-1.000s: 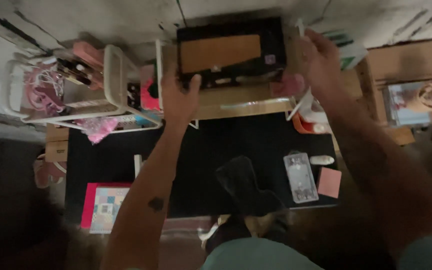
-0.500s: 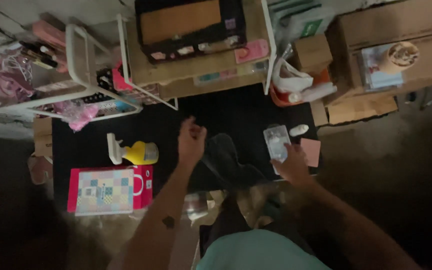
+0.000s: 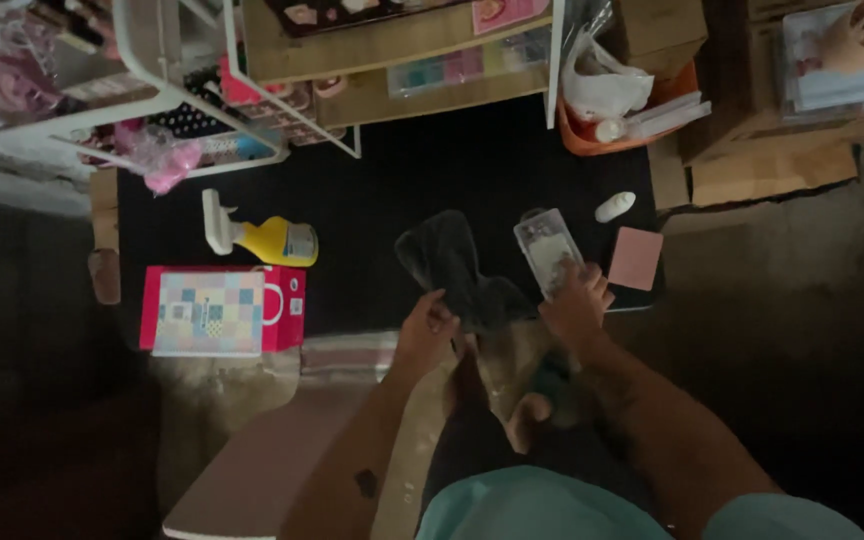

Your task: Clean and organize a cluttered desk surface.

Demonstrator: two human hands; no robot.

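On the black mat (image 3: pixel 432 180) in front of me a yellow spray bottle (image 3: pixel 262 240) lies on its side, just above a pink box with a checkered front (image 3: pixel 220 310). A small white bottle (image 3: pixel 615 207) lies beside a pink pad (image 3: pixel 636 259). Farther off stand a white wire rack (image 3: pixel 152 90) and an orange basket (image 3: pixel 602 140) with a white bag.

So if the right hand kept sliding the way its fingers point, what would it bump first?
Right hand already touches the clear plastic case; beyond lies bare black mat, probably free.
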